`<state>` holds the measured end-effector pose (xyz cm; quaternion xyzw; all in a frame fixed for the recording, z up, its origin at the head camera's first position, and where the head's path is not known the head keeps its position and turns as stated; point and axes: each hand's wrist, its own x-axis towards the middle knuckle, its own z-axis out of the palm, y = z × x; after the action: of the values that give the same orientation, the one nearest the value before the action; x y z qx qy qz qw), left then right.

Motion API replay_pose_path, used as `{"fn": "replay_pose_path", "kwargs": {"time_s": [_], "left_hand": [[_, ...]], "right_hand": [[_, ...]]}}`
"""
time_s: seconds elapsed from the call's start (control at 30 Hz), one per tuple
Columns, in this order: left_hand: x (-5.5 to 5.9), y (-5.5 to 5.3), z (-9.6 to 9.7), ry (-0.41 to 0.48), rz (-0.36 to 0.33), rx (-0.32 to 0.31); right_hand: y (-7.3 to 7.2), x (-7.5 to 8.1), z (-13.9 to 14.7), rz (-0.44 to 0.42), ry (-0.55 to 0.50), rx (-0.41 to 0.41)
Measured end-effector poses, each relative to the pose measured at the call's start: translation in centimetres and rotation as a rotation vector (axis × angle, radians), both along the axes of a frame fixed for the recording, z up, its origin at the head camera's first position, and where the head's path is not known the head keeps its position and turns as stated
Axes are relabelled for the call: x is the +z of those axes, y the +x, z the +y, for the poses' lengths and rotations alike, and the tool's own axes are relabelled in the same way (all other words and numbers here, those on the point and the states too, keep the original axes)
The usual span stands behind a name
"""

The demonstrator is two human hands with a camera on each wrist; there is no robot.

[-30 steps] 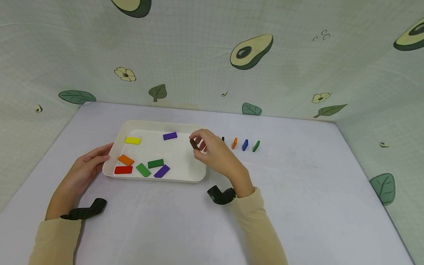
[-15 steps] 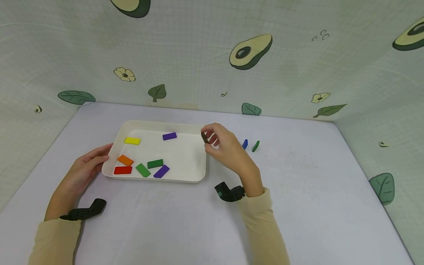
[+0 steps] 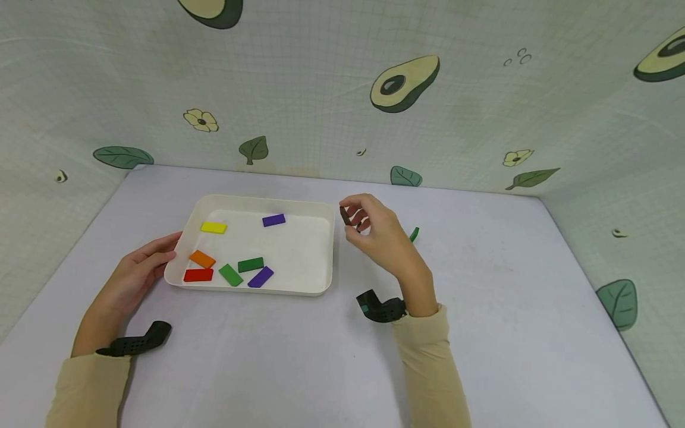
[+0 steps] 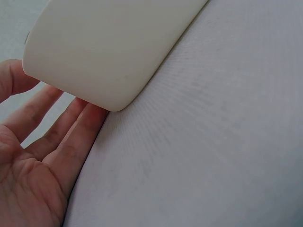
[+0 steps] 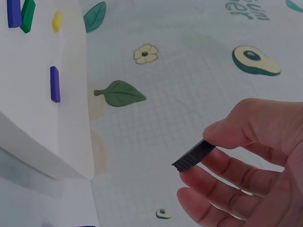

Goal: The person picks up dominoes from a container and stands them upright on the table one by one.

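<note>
My right hand point(image 3: 382, 232) pinches a small dark brown rectangular block point(image 5: 195, 155) between thumb and fingers, just off the right end of the white tray point(image 3: 326, 261). Through the gap in those fingers a sliver of a black block point(image 3: 359, 226) shows. Beyond the wrist stands a green block point(image 3: 414, 234), partly covered. My left hand point(image 3: 141, 267) touches the tray's left end, its thumb at the rim and its fingers stretched along the outer wall point(image 4: 80, 61).
In the tray lie a yellow block point(image 3: 214, 227), an orange block point(image 3: 202, 258), a red block point(image 3: 198, 274), two green blocks point(image 3: 251, 264) and two purple blocks point(image 3: 274, 220). A patterned cloth point(image 3: 321, 89) rises behind the table point(image 3: 267, 356).
My right hand has moved right with the brown block, from over the tray to beyond its right rim. It now hides the orange and blue standing blocks. The left hand stays put.
</note>
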<state>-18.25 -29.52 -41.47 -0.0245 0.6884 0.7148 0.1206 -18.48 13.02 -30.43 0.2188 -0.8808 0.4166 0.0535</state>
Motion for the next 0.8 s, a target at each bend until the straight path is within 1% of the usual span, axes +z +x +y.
{"fn": "replay_pose_path", "kwargs": {"time_s": [0.2,0.4,0.53,0.67,0.8], "left_hand": [[0.0,0.1,0.0,-0.007,-0.004,-0.003],[0.1,0.1,0.1,-0.03,-0.014,0.002],[0.1,0.2,0.1,-0.025,-0.015,0.003],[0.0,0.2,0.1,-0.008,-0.011,-0.003],[0.0,0.1,0.1,-0.01,-0.016,-0.003]], "right_hand": [[0.0,0.2,0.7,-0.004,-0.01,-0.036],[-0.1,0.4,1.3,0.005,-0.053,-0.053],[-0.1,0.4,1.8,0.028,-0.07,-0.066],[-0.1,0.4,2.4,0.019,-0.088,-0.088],[-0.1,0.4,2.9,0.022,-0.093,-0.105]]}}
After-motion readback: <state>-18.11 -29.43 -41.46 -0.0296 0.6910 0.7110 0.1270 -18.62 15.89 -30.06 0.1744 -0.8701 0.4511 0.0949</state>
